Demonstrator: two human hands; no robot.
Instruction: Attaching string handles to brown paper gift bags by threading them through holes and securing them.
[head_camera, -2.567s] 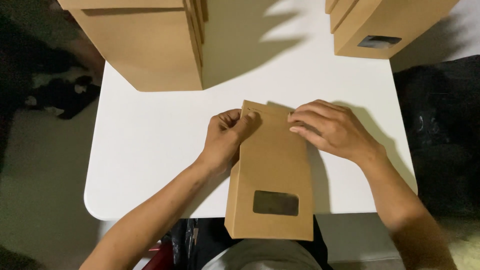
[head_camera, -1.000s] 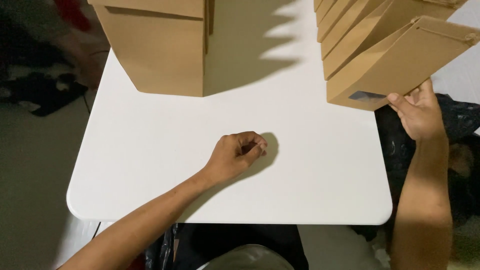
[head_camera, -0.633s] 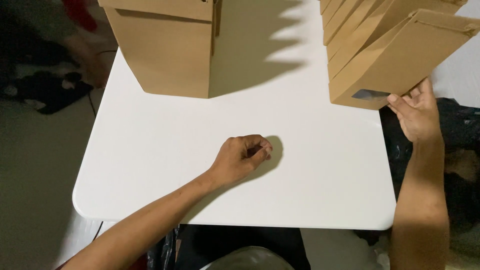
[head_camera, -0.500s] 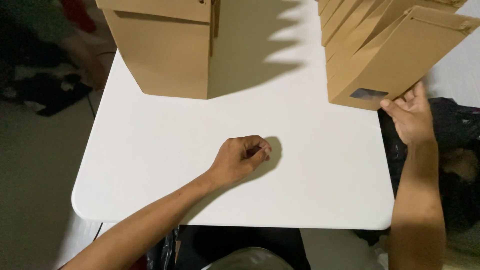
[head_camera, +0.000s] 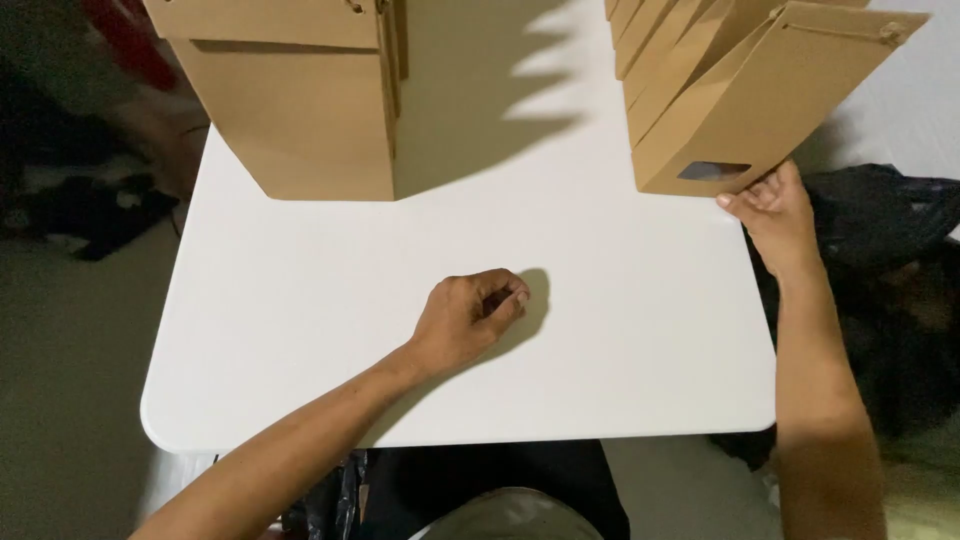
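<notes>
My left hand (head_camera: 468, 313) rests on the white table (head_camera: 300, 330) near its middle, fingers curled in with nothing visible in them. My right hand (head_camera: 774, 210) is at the table's right edge, fingertips on the lower corner of a brown paper bag with a small window (head_camera: 770, 100). That bag leans at the front of a row of several like bags (head_camera: 670, 50) at the back right.
A stack of upright brown paper bags (head_camera: 300, 110) stands at the back left of the table. Dark cloth or bags (head_camera: 880, 230) lie on the floor to the right, and dark items (head_camera: 70, 200) lie on the floor to the left.
The windowed bag that both hands held flat on the table now leans against the row at the back right. My right hand has stayed at its corner; my left hand barely moved.
</notes>
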